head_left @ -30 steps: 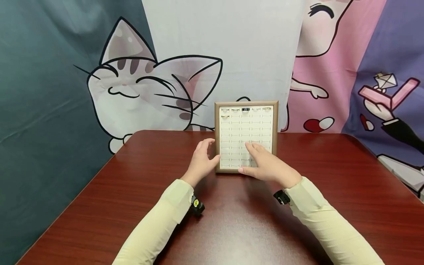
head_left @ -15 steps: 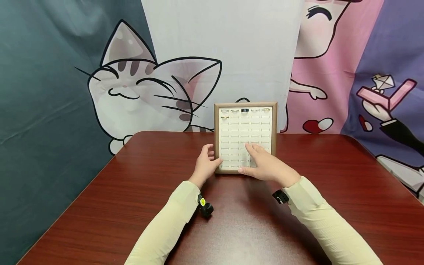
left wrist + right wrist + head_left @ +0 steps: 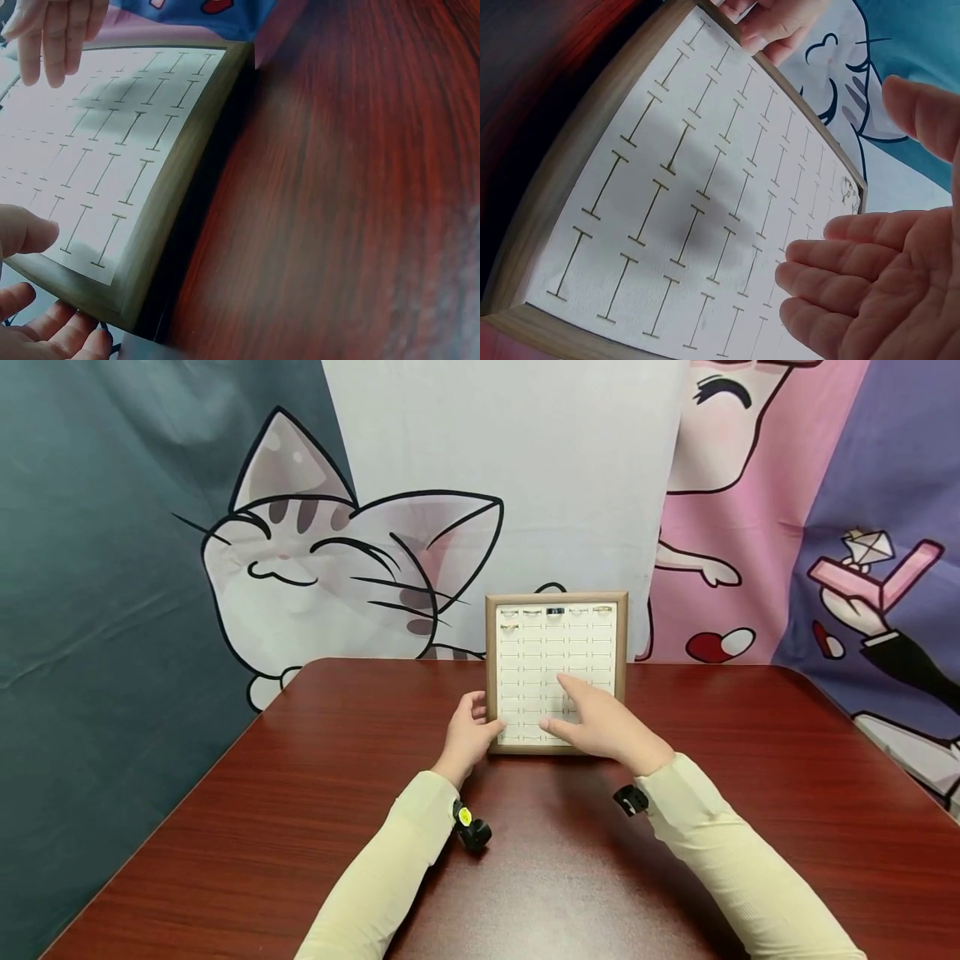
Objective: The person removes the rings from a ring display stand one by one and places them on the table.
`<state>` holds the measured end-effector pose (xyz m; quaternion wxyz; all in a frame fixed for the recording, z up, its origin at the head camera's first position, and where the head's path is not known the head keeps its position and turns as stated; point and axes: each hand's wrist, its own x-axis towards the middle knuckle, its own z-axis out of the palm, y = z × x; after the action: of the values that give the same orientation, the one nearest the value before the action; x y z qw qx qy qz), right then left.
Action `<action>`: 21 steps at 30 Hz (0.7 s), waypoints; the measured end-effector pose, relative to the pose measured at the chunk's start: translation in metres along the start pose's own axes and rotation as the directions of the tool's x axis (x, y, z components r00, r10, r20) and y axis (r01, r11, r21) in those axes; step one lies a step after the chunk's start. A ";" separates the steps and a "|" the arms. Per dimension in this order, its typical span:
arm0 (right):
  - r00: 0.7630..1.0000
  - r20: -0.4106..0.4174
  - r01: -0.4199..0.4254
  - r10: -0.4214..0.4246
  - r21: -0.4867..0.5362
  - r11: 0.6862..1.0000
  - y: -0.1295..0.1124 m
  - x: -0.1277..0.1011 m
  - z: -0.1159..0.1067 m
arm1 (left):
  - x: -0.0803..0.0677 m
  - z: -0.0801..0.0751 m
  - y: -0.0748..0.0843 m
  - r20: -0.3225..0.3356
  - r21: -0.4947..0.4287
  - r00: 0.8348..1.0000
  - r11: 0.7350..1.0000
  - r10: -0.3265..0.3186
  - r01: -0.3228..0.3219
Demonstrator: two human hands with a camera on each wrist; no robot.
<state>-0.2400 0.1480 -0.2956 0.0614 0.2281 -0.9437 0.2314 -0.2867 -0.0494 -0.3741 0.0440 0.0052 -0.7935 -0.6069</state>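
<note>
I am holding the ring tray (image 3: 556,672) upright at the far middle of the table (image 3: 225,827) — my left hand (image 3: 468,737) is gripping its lower left corner, thumb on the front of the frame and fingers curled behind. My right hand (image 3: 603,727) is hovering flat over the tray's lower right slots, fingers straight and together, holding nothing. A few rings (image 3: 555,610) are sitting in the top row.
</note>
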 end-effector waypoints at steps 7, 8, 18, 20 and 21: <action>1.000 -0.025 0.009 -0.008 0.016 1.000 -0.003 0.008 0.001 | 0.000 0.005 -0.006 0.013 -0.016 1.000 1.000 -0.012 0.012; 1.000 -0.028 0.007 -0.007 0.016 1.000 -0.003 0.010 0.001 | 0.000 0.005 -0.007 0.014 -0.018 1.000 1.000 -0.013 0.013; 0.999 -0.044 -0.006 0.008 0.042 0.999 -0.007 0.025 -0.001 | -0.001 0.006 -0.010 0.011 -0.042 1.000 0.999 -0.015 0.015; 0.999 -0.038 -0.009 0.010 0.042 0.999 -0.007 0.027 -0.001 | -0.001 0.007 -0.010 0.011 -0.043 1.000 0.999 -0.016 0.017; 0.999 -0.035 -0.006 0.007 0.040 0.999 -0.008 0.028 -0.001 | -0.001 0.007 -0.010 0.010 -0.041 1.000 0.999 -0.017 0.018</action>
<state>-0.2616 0.1308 -0.2856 0.0725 0.2221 -0.9385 0.2543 -0.2862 -0.0457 -0.3856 0.0350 0.0082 -0.7809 -0.6236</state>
